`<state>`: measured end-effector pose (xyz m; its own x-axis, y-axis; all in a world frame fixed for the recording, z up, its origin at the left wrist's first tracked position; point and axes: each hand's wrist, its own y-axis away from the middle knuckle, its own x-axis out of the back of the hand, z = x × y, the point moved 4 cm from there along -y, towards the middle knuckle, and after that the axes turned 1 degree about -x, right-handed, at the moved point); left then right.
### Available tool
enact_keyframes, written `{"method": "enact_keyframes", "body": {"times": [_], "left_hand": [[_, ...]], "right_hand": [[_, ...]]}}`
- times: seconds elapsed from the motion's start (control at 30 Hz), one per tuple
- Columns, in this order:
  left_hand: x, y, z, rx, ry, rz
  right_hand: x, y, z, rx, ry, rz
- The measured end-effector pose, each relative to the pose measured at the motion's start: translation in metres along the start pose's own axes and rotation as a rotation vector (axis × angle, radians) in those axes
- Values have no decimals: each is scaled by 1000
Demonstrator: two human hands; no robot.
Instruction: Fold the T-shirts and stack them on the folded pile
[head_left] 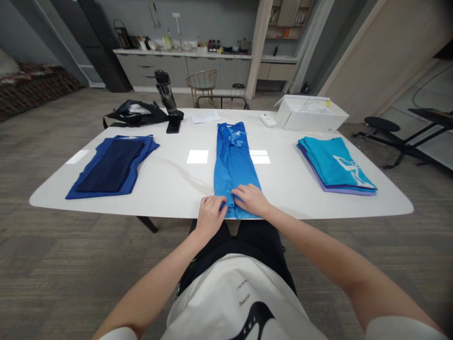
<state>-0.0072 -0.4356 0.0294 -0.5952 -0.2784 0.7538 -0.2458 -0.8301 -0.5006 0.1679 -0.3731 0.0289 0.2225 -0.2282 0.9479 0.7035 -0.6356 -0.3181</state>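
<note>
A bright blue shirt [232, 160], folded into a long narrow strip, lies down the middle of the white table [177, 184]. Both my hands rest on its near end at the table's front edge. My left hand [210, 213] has its fingers curled and pinches the hem at the strip's left corner. My right hand [252, 198] presses on the hem beside it, fingers bent and gripping the cloth. A small fold of fabric bunches up between the two hands.
Dark blue folded garments [113, 165] lie at the table's left, a turquoise and purple stack [336, 165] at the right. At the far edge are a black bag [132, 113], a bottle [165, 94], a phone [173, 126], paper [205, 116] and a white box [309, 113].
</note>
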Motion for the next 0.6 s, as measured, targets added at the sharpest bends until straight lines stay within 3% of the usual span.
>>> {"method": "enact_keyframes", "body": {"times": [0.17,0.27,0.33,0.47,0.6], "left_hand": [[-3,8,6,-59,-191,-67],[2,13,7,-32,-337,-132],[8,16,9,-61,-336,-115],[14,18,16,-158,-307,-59],[6,19,17,-147,-364,-160]], "right_hand": [[14,21,-18,67,17,174],[29,28,-12,42,-15,265],[39,33,-6,7,-32,301],[42,42,-2,-27,-21,165],[31,49,-9,-41,-8,-72]]}}
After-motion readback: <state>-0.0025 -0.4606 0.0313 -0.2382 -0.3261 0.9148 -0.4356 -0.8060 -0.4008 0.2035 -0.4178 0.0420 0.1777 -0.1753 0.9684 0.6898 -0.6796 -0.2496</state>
